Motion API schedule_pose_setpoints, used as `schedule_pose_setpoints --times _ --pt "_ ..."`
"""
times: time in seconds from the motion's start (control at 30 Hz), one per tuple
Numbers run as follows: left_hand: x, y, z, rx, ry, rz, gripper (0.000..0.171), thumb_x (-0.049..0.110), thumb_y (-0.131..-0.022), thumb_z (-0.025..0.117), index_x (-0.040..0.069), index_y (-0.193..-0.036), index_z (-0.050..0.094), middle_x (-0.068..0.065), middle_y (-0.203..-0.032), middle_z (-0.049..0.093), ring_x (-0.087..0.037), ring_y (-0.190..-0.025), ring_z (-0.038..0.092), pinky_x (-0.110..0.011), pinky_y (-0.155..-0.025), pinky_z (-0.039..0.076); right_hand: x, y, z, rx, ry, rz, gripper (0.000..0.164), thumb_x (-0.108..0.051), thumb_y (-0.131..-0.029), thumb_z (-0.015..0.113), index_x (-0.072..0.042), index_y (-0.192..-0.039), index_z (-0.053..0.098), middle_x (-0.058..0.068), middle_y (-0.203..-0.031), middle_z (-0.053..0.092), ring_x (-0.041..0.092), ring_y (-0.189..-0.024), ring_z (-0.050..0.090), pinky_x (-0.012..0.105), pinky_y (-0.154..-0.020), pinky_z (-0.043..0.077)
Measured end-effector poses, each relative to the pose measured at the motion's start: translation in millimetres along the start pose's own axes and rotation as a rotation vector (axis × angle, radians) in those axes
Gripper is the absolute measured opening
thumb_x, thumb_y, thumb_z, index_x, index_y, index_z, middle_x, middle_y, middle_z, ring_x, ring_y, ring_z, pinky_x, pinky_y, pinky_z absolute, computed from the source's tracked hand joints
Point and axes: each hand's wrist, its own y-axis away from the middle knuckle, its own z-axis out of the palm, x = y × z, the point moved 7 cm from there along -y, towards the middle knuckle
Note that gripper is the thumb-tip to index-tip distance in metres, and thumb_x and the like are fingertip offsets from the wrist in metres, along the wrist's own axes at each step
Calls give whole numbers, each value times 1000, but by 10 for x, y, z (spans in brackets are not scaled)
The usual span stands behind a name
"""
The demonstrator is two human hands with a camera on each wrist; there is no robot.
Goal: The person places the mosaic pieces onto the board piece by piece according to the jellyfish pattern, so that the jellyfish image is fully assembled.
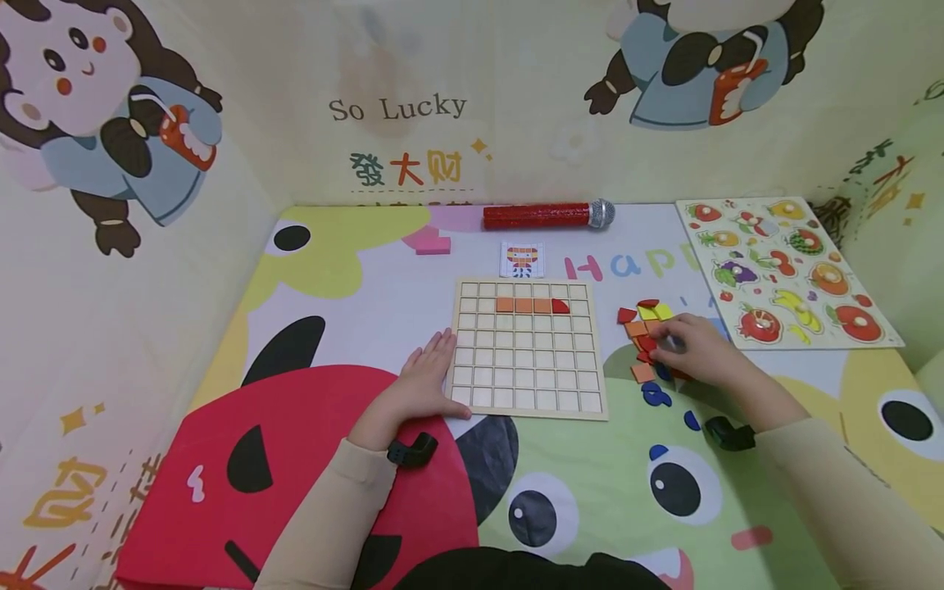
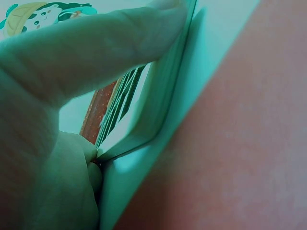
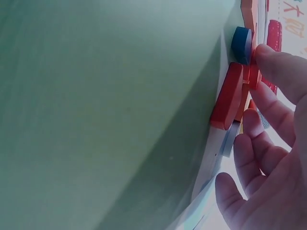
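Observation:
A wooden grid board [image 1: 525, 356] lies in front of the person, with three orange square tiles [image 1: 524, 306] and a red quarter-round tile [image 1: 560, 306] in its second row. The left hand [image 1: 420, 381] rests at the board's left edge, fingers straight and thumb along the near corner; the left wrist view shows the thumb [image 2: 105, 48] against the rim. To the right, the right hand [image 1: 696, 348] reaches into a loose pile of coloured tiles. Its thumb and index finger pinch a small red tile [image 3: 254, 75], beside a blue tile [image 3: 242, 45] and another red tile [image 3: 227, 98].
Behind the board lie a small pattern card [image 1: 522, 260], a red glittery microphone [image 1: 542, 216] and a pink block [image 1: 433, 246]. A fruit picture board [image 1: 789, 274] covers the back right. Blue pieces [image 1: 655, 395] lie nearer than the pile, on the cartoon-printed tablecloth [image 1: 575, 467].

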Motion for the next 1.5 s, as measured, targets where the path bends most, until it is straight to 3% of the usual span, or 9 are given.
schedule_pose_setpoints --times 0.2,0.33,0.43,0.7,1.17,1.5 --pt "5 6 -5 2 -1 2 119 45 -59 78 11 -147 5 -3 -155 4 -21 -142 1 -48 -113 6 -15 -7 -4 10 48 11 46 -44 -77 68 -5 -99 60 16 -101 53 28 -90 44 44 -79 45" --pt "13 12 -14 3 6 3 119 44 -59 79 11 -147 6 -4 -155 4 -22 -142 1 -49 -113 6 -36 -2 -2 0 79 -1 58 -50 -74 68 -6 -111 58 17 -107 54 30 -95 45 48 -82 43" --pt "12 11 -11 1 3 2 119 45 -59 79 11 -147 6 -4 -155 4 -22 -142 1 -49 -113 6 -60 11 -4 4 88 -31 57 -45 -76 68 -11 -120 56 19 -113 53 33 -100 46 53 -84 41" --pt "3 8 2 -2 -2 9 119 46 -60 78 11 -147 4 -3 -155 3 -21 -142 0 -48 -113 6 -54 44 1 3 87 -55 44 -22 -80 65 -17 -123 55 18 -114 50 33 -99 45 52 -81 42" --pt "-6 -3 5 1 19 1 120 45 -59 79 12 -147 4 -2 -155 3 -21 -142 0 -48 -113 5 -77 33 -31 18 68 -58 38 -23 -80 67 -12 -115 59 19 -114 52 33 -101 45 54 -84 40" --pt "-9 1 -2 8 21 -2 119 45 -59 79 12 -147 5 -3 -155 4 -20 -142 0 -48 -113 6 -35 42 -14 -6 18 -41 39 -18 -83 63 -8 -120 56 21 -116 49 35 -102 46 55 -87 42"
